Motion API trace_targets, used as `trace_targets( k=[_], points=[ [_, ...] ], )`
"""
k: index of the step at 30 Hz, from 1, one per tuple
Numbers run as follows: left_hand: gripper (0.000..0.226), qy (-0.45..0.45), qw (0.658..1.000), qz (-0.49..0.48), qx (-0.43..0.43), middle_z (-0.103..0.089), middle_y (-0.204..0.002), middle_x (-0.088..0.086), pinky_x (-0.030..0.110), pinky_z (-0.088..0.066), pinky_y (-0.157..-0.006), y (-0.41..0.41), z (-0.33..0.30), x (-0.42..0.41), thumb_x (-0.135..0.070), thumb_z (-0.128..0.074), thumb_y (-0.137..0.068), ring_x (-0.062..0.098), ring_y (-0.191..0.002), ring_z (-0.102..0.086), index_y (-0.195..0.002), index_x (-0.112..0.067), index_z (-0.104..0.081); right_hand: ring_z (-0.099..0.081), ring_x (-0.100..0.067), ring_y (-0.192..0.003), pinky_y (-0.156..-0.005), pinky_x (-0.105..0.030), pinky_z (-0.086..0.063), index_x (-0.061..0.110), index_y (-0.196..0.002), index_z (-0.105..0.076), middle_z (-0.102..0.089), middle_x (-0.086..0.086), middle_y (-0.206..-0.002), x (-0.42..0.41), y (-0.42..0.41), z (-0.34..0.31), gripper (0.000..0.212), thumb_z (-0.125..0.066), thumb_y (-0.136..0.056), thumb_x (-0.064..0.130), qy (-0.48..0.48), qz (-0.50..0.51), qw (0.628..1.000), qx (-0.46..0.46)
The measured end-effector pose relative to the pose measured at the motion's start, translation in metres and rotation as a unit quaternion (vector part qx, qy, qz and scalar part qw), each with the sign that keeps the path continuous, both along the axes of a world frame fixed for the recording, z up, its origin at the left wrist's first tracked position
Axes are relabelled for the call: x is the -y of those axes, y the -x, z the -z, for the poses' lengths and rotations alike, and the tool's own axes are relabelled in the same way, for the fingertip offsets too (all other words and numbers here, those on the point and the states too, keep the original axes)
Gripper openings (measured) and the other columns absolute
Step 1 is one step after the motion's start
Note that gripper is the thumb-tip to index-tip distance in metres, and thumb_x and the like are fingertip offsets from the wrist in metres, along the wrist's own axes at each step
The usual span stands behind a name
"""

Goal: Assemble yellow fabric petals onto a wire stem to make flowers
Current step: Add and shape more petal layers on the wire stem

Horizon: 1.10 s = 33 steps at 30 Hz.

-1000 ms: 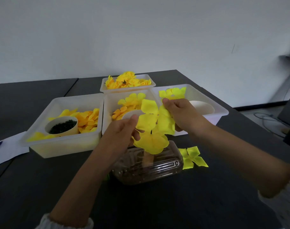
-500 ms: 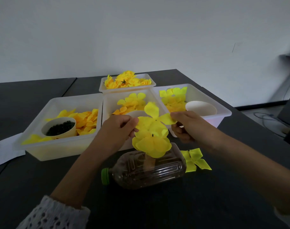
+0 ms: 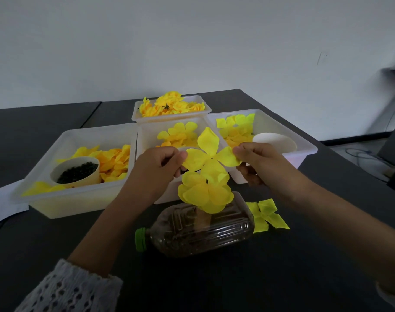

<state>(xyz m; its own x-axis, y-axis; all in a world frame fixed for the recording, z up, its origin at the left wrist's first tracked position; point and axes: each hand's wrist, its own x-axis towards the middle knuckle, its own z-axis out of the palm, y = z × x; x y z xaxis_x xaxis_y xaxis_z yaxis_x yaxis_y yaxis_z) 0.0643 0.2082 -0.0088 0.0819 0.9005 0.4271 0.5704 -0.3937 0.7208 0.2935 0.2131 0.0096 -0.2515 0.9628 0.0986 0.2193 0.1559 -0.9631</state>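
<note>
Yellow petal piece (image 3: 211, 155) between both hands

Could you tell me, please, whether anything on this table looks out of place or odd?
One petal piece lies loose on the dark table beside the bottle, outside the bins. The bottle lies on its side, apparently on purpose, with the flower rising from it. Nothing looks spilled or damaged.

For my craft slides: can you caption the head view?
Both hands, left hand and right hand, pinch a yellow petal layer above stacked petals over a lying bottle.
</note>
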Motion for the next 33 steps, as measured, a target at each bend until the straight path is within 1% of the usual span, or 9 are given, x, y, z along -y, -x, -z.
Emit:
trace_targets(
  k=[2,6,8,15,18,21,23,28,33],
  points=[
    [0.04,0.001,1.0,0.007,0.012,-0.054,-0.05,-0.014,0.013,-0.034,-0.049,0.0,0.0,-0.002,-0.025,-0.05,-0.1,0.002,-0.045,-0.045,-0.061,-0.02,-0.057,-0.032,-0.012,-0.047,-0.045,-0.02,-0.026,0.007,-0.072,-0.048,-0.04,-0.004,-0.059,0.0,0.001,0.0,0.033,-0.046,-0.101,0.024,-0.003,0.003,1.0,-0.002],
    [0.039,0.017,0.996,0.026,0.082,-0.053,-0.049,-0.012,0.01,-0.036,-0.047,0.0,-0.006,-0.006,-0.022,-0.05,-0.1,0.0,-0.044,-0.044,-0.062,-0.022,-0.059,-0.03,-0.014,-0.048,-0.047,-0.025,-0.023,0.003,-0.08,-0.052,-0.039,-0.009,-0.063,-0.004,0.005,-0.004,0.029,-0.046,-0.101,0.022,-0.008,0.011,1.0,-0.024],
    [0.04,0.02,0.996,0.035,0.083,-0.053,-0.05,-0.012,0.01,-0.037,-0.047,0.001,-0.007,-0.007,-0.021,-0.05,-0.1,-0.001,-0.045,-0.045,-0.061,-0.024,-0.059,-0.029,-0.013,-0.046,-0.045,-0.023,-0.023,0.003,-0.079,-0.051,-0.039,-0.008,-0.06,-0.007,0.006,-0.005,0.029,-0.046,-0.101,0.022,-0.008,0.013,1.0,-0.024],
    [0.035,0.065,0.995,0.043,0.064,-0.053,-0.048,-0.011,0.01,-0.035,-0.046,0.007,0.002,-0.01,-0.023,-0.052,-0.099,0.001,-0.043,-0.043,-0.066,-0.016,-0.063,-0.033,-0.009,-0.038,-0.038,-0.017,-0.028,0.011,-0.064,-0.049,-0.043,0.002,-0.048,-0.011,0.003,0.006,0.038,-0.05,-0.099,0.024,0.001,0.019,1.0,0.017],
    [0.034,0.077,0.994,0.037,0.062,-0.055,-0.048,-0.012,0.01,-0.036,-0.045,0.007,0.005,-0.01,-0.023,-0.053,-0.098,0.0,-0.042,-0.045,-0.067,-0.016,-0.064,-0.033,-0.007,-0.035,-0.037,-0.015,-0.028,0.009,-0.064,-0.05,-0.043,0.003,-0.047,-0.013,0.003,0.014,0.038,-0.05,-0.099,0.023,-0.013,0.023,0.999,0.029],
    [0.033,0.095,0.994,0.022,0.038,-0.056,-0.047,-0.012,0.01,-0.037,-0.046,0.009,0.009,-0.007,-0.025,-0.054,-0.098,-0.001,-0.042,-0.046,-0.069,-0.012,-0.066,-0.035,-0.003,-0.035,-0.038,-0.013,-0.029,0.004,-0.066,-0.051,-0.043,-0.001,-0.049,-0.016,0.004,0.022,0.036,-0.051,-0.098,0.019,-0.03,0.027,0.997,0.059],
    [0.035,0.098,0.995,0.015,0.007,-0.057,-0.048,-0.015,0.008,-0.037,-0.047,0.01,0.013,-0.003,-0.026,-0.055,-0.097,-0.002,-0.043,-0.048,-0.07,-0.009,-0.067,-0.035,-0.001,-0.036,-0.04,-0.012,-0.03,0.005,-0.064,-0.051,-0.042,0.001,-0.049,-0.016,0.005,0.03,0.036,-0.053,-0.097,0.019,-0.037,0.027,0.995,0.087],
    [0.034,0.099,0.994,-0.007,-0.055,-0.061,-0.051,-0.018,0.006,-0.038,-0.051,0.012,0.023,0.011,-0.031,-0.058,-0.095,-0.005,-0.048,-0.054,-0.062,-0.028,-0.065,-0.037,-0.004,-0.045,-0.052,-0.023,-0.032,0.001,-0.066,-0.053,-0.042,-0.003,-0.055,-0.011,0.005,0.049,0.036,-0.056,-0.095,0.022,-0.028,0.012,0.99,0.139],
    [0.035,0.108,0.985,-0.054,-0.121,-0.062,-0.054,-0.009,0.016,-0.037,-0.051,0.009,0.033,0.013,-0.04,-0.058,-0.093,0.002,-0.056,-0.057,-0.063,-0.026,-0.068,-0.045,-0.008,-0.053,-0.057,-0.023,-0.037,0.001,-0.067,-0.058,-0.05,-0.003,-0.057,-0.007,0.009,0.057,0.036,-0.057,-0.095,0.023,-0.064,0.025,0.981,0.182]
  ],
)
